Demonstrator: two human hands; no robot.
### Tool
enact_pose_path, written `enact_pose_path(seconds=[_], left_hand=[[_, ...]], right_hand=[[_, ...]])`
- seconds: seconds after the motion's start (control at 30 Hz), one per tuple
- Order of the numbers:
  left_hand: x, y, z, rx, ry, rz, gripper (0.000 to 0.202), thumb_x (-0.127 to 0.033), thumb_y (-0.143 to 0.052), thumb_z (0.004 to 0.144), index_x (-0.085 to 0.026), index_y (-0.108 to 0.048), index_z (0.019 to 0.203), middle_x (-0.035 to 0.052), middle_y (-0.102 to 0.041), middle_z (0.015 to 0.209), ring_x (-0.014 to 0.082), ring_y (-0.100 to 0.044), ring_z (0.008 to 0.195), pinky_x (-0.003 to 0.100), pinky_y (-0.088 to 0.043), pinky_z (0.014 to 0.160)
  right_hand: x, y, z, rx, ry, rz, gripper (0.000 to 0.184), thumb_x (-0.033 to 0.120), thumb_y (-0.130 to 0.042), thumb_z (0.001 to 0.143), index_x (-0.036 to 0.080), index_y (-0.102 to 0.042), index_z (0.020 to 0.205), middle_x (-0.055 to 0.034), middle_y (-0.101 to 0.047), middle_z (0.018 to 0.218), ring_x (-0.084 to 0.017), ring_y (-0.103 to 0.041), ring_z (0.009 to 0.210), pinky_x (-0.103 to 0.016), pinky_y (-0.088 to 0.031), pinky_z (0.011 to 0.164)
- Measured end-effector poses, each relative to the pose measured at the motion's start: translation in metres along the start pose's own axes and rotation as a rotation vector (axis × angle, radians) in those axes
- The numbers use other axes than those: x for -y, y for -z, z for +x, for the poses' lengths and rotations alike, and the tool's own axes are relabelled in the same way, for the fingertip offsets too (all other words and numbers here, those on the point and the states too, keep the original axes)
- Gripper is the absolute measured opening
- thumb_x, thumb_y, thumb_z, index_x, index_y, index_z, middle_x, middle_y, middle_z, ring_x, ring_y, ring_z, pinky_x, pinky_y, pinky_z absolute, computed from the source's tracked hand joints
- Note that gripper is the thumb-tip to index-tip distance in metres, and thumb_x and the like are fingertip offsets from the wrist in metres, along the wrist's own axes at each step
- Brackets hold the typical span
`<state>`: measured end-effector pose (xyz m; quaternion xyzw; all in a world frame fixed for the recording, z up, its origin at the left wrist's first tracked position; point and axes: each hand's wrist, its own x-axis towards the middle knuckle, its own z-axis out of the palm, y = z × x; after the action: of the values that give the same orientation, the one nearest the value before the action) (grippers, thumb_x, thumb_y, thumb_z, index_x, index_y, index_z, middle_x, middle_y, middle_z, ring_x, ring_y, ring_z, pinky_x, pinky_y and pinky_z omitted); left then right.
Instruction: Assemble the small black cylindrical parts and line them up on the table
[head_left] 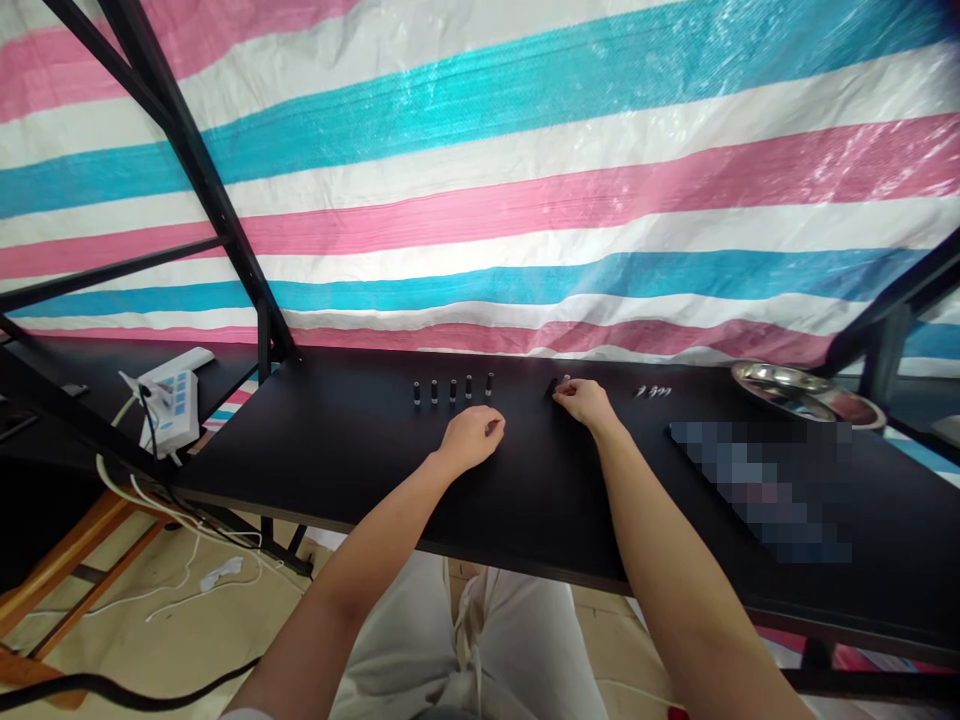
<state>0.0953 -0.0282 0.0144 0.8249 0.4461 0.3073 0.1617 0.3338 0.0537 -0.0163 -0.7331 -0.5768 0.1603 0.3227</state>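
Several small black cylinders (453,391) with pale or silver ends stand upright in a row on the black table (352,470). My left hand (472,438) hovers just in front of the row's right end, fingers curled in; whatever it may hold is hidden. To the right of the row, my right hand (586,403) pinches at a small black cylinder (553,386), partly covered by the fingertips. A pale tip shows behind its fingers. Farther right lie several small silvery pieces (652,392), too small to name.
Round shiny metal dishes (855,412) sit at the back right, behind a flat pixelated item (765,490). A white power strip (174,410) with cables is at the left. Black frame posts (217,205) and a striped sheet (525,190) bound the table.
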Motion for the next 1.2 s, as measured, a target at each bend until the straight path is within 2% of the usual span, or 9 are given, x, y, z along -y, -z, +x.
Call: enact_pose_path(seconds=[0.27,0.43,0.53,0.6,0.73,0.8,0.87,1.0,1.2], left_hand=[[0.002,0.0,0.001,-0.005,0.0,0.0,0.019,-0.021,-0.045,0.081,-0.018,-0.064,0.079,0.0021,-0.062,0.077,0.0134,-0.055,0.072,0.024,-0.044,0.069],[0.003,0.0,0.001,-0.011,0.03,0.003,0.019,-0.021,-0.045,0.081,-0.018,-0.064,0.08,0.0025,-0.063,0.079,0.0135,-0.056,0.072,0.024,-0.045,0.068],[0.002,0.001,0.002,-0.022,0.076,0.009,0.02,-0.022,-0.045,0.081,-0.018,-0.065,0.082,0.0028,-0.063,0.079,0.0138,-0.057,0.072,0.024,-0.045,0.068],[0.002,0.001,0.002,-0.033,0.111,0.009,0.021,-0.022,-0.045,0.082,-0.018,-0.065,0.083,0.0031,-0.064,0.079,0.014,-0.057,0.072,0.024,-0.046,0.068],[0.003,0.002,0.003,-0.09,0.192,0.01,0.019,-0.022,-0.046,0.082,-0.019,-0.065,0.083,0.0023,-0.065,0.078,0.014,-0.058,0.071,0.024,-0.045,0.068],[0.004,0.002,0.003,-0.128,0.23,0.013,0.018,-0.021,-0.047,0.081,-0.02,-0.064,0.084,0.0016,-0.066,0.078,0.0139,-0.058,0.069,0.024,-0.045,0.067],[0.005,0.003,0.004,-0.153,0.265,0.019,0.017,-0.02,-0.047,0.081,-0.021,-0.063,0.085,0.0013,-0.066,0.077,0.0142,-0.058,0.068,0.024,-0.045,0.067],[0.005,0.005,0.004,-0.159,0.323,0.021,0.016,-0.02,-0.047,0.081,-0.021,-0.063,0.082,0.0017,-0.065,0.075,0.0158,-0.059,0.071,0.026,-0.045,0.068],[0.003,0.006,0.004,-0.152,0.316,0.009,0.016,-0.02,-0.046,0.081,-0.021,-0.062,0.081,0.0016,-0.065,0.073,0.0159,-0.059,0.069,0.027,-0.045,0.068]], right_hand=[[0.0,0.0,-0.001,0.012,0.001,-0.093,0.012,0.02,-0.063,0.066,0.015,-0.066,0.076,-0.0068,-0.067,0.075,-0.017,-0.062,0.071,-0.024,-0.044,0.067],[-0.001,0.006,-0.012,-0.013,-0.026,-0.2,0.025,0.029,-0.066,0.066,0.014,-0.063,0.086,-0.0106,-0.066,0.083,-0.021,-0.062,0.078,-0.028,-0.044,0.068],[0.003,0.01,-0.023,-0.057,-0.039,-0.272,0.022,0.033,-0.063,0.068,0.016,-0.062,0.082,-0.0103,-0.065,0.08,-0.022,-0.062,0.076,-0.03,-0.044,0.065],[0.01,0.01,-0.031,-0.042,0.046,-0.26,0.016,0.034,-0.059,0.072,0.018,-0.061,0.074,-0.0075,-0.064,0.074,-0.02,-0.061,0.072,-0.029,-0.043,0.065],[0.032,-0.006,-0.046,0.026,0.313,-0.057,0.016,0.034,-0.053,0.077,0.02,-0.061,0.074,-0.003,-0.063,0.069,-0.015,-0.057,0.065,-0.026,-0.042,0.064],[0.043,-0.021,-0.051,0.038,0.396,0.067,0.018,0.032,-0.051,0.079,0.018,-0.061,0.084,-0.0032,-0.064,0.074,-0.014,-0.057,0.067,-0.025,-0.043,0.066],[0.051,-0.037,-0.053,0.022,0.446,0.083,0.022,0.033,-0.051,0.079,0.017,-0.062,0.09,-0.0038,-0.062,0.075,-0.015,-0.056,0.068,-0.027,-0.043,0.068],[0.059,-0.057,-0.051,0.005,0.438,-0.028,0.024,0.034,-0.055,0.077,0.017,-0.064,0.09,-0.0063,-0.06,0.082,-0.018,-0.054,0.074,-0.03,-0.043,0.072],[0.07,-0.064,-0.041,0.016,0.313,-0.086,0.025,0.039,-0.056,0.076,0.019,-0.063,0.09,-0.0049,-0.059,0.085,-0.019,-0.053,0.08,-0.029,-0.038,0.069]])
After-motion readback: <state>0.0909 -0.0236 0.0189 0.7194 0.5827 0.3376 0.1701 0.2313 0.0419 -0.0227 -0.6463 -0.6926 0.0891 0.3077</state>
